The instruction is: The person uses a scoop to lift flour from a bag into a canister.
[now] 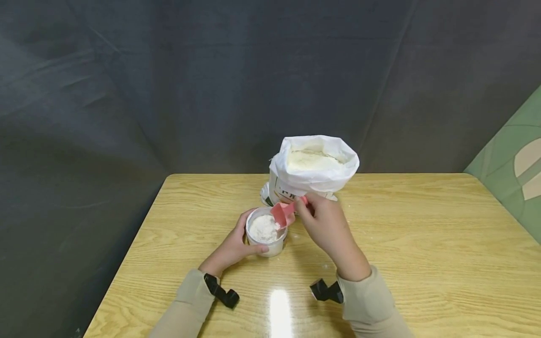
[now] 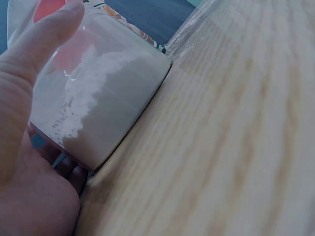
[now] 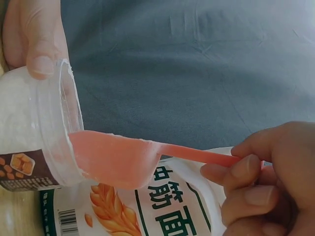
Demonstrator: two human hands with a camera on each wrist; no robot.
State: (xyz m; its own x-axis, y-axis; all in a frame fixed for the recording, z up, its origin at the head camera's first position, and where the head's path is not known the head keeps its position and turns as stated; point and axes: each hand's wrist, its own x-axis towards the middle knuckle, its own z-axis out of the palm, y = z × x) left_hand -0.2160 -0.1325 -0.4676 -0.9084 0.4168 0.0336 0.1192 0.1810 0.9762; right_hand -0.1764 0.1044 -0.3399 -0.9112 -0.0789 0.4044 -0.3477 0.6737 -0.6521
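Observation:
A clear plastic jar (image 2: 115, 93) of white flour stands on the table, its rim upward. My left hand (image 1: 236, 246) holds it from the left side, thumb across the near wall and fingers around the back. My right hand (image 1: 325, 223) pinches the handle of a pink scoop (image 3: 118, 157). The scoop's bowl is tipped into the jar's mouth, over the white flour (image 1: 264, 228) inside. In the right wrist view a brown label (image 3: 27, 169) shows on the jar. Just behind the right hand stands an open flour bag (image 1: 279, 185), its top rolled out and pale flour showing within.
The wooden table (image 1: 422, 234) ends at a dark cloth backdrop (image 1: 211, 84) behind the bag. A few white specks of flour lie on the wood near the jar. Green patterned fabric (image 1: 513, 173) hangs at the far right.

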